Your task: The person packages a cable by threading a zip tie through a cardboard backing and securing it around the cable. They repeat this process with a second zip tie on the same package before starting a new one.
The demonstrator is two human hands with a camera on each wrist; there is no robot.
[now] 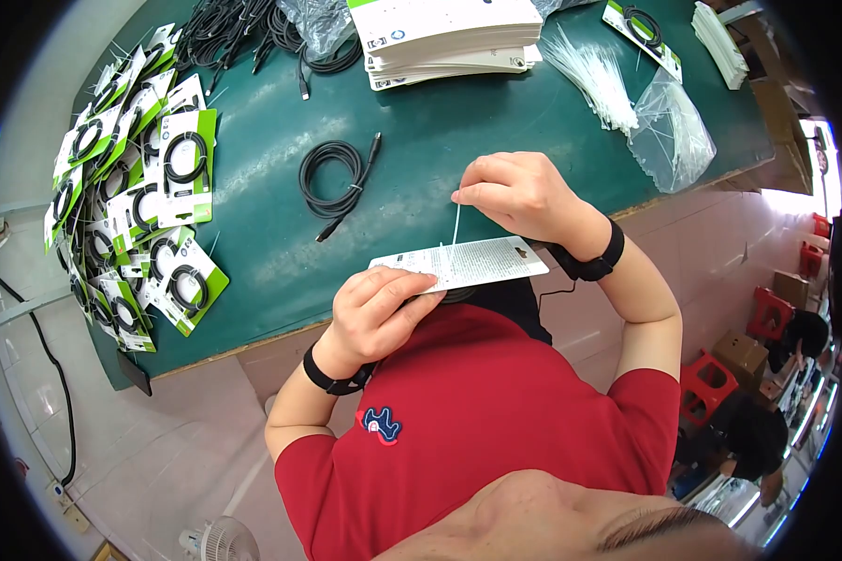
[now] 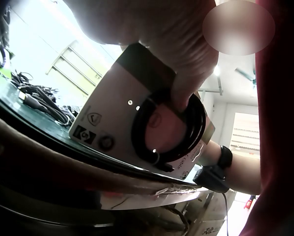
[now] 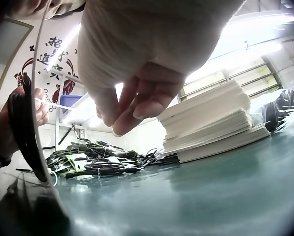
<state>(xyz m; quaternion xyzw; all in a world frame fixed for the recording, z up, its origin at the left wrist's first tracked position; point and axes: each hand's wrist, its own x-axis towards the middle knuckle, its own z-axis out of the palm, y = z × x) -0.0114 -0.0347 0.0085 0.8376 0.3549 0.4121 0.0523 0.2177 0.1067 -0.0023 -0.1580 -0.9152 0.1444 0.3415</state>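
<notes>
My left hand (image 1: 379, 313) grips a printed cardboard card (image 1: 486, 262) by its edge, close to the body at the table's front. On the card's other face lies a coiled black cable (image 2: 139, 130), with the left thumb pressing on it in the left wrist view. A thin white cable tie (image 1: 457, 224) stands up from the card's printed back. Its upper end is pinched between thumb and fingers of my right hand (image 1: 524, 192), raised above the card. Another coiled black cable (image 1: 332, 208) rests on the green table beyond the left hand.
Carded cables (image 1: 185, 168) are heaped at the table's left. Loose black cables (image 1: 225, 33) lie at the back, beside a stack of cards (image 1: 449, 47). White cable ties (image 1: 594, 84) and a clear plastic bag (image 1: 674, 136) are at the right, near another carded cable (image 1: 647, 37).
</notes>
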